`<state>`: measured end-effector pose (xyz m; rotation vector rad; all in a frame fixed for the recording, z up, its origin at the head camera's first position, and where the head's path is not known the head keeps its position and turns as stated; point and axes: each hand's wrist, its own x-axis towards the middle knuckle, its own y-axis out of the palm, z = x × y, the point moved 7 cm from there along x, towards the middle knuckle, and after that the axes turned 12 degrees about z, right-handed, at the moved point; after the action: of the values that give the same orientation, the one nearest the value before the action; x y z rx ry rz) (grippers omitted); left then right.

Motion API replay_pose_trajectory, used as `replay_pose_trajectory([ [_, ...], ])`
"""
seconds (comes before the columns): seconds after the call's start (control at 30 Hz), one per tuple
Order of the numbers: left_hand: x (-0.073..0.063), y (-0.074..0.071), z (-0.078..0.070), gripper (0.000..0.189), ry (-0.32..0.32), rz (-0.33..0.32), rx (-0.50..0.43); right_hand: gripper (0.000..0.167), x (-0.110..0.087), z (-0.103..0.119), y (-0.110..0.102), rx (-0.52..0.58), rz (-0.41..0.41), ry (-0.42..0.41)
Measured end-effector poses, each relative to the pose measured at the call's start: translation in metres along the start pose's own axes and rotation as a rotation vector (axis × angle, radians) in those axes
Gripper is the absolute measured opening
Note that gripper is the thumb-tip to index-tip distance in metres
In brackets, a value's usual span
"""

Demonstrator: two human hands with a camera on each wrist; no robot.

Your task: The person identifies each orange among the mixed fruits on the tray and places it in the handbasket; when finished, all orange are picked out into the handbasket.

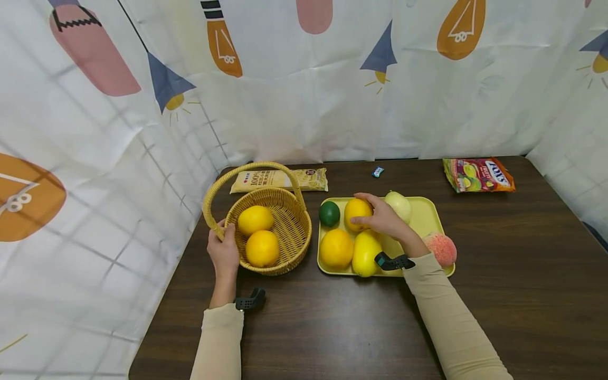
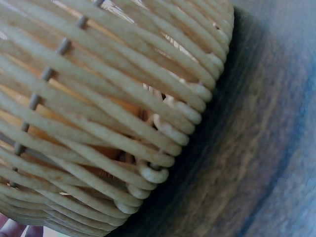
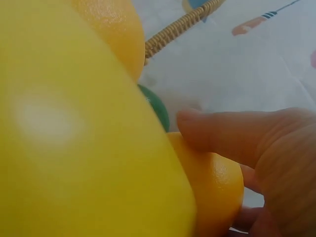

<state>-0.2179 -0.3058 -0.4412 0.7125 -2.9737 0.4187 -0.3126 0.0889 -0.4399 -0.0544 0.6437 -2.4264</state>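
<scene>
At the left, my left hand (image 1: 224,250) grips the rim of a round wicker basket (image 1: 291,224) near the foot of its arched handle. Two orange-yellow fruits (image 1: 262,248) lie inside. In the left wrist view the basket's woven side (image 2: 113,98) hides most of that hand. Over a yellow tray (image 1: 426,208), my right hand (image 1: 387,219) holds an orange (image 1: 355,212) between thumb and fingers. A second orange (image 1: 336,248), a long yellow fruit (image 1: 366,253) and a dark green fruit (image 1: 330,214) surround it. The yellow fruit (image 3: 89,123) fills much of the right wrist view.
A pale green fruit (image 1: 399,206) and a pink peach (image 1: 442,249) share the tray's right part. Behind the basket lies a long yellow packet (image 1: 309,180). A small blue wrapped sweet (image 1: 377,172) and a colourful candy bag (image 1: 478,175) lie near the table's back edge, before a patterned curtain (image 1: 304,105).
</scene>
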Motion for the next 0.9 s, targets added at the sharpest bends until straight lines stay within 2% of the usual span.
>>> replay_pose_trajectory([
  [0.2,0.0,0.0,0.002,0.028,-0.011,0.005,0.003,0.084,-0.001,-0.003,0.001,-0.044,0.036,0.02],
  [0.5,0.0,-0.001,0.002,0.027,-0.015,0.004,0.011,0.087,-0.002,-0.001,0.0,-0.106,0.018,0.047],
  [0.73,0.0,-0.001,0.001,0.027,-0.008,0.004,0.018,0.089,-0.004,0.003,-0.001,-0.123,0.001,0.039],
  [0.9,0.0,-0.001,0.0,0.027,0.007,0.002,0.022,0.087,-0.006,0.01,-0.002,-0.129,0.003,0.001],
])
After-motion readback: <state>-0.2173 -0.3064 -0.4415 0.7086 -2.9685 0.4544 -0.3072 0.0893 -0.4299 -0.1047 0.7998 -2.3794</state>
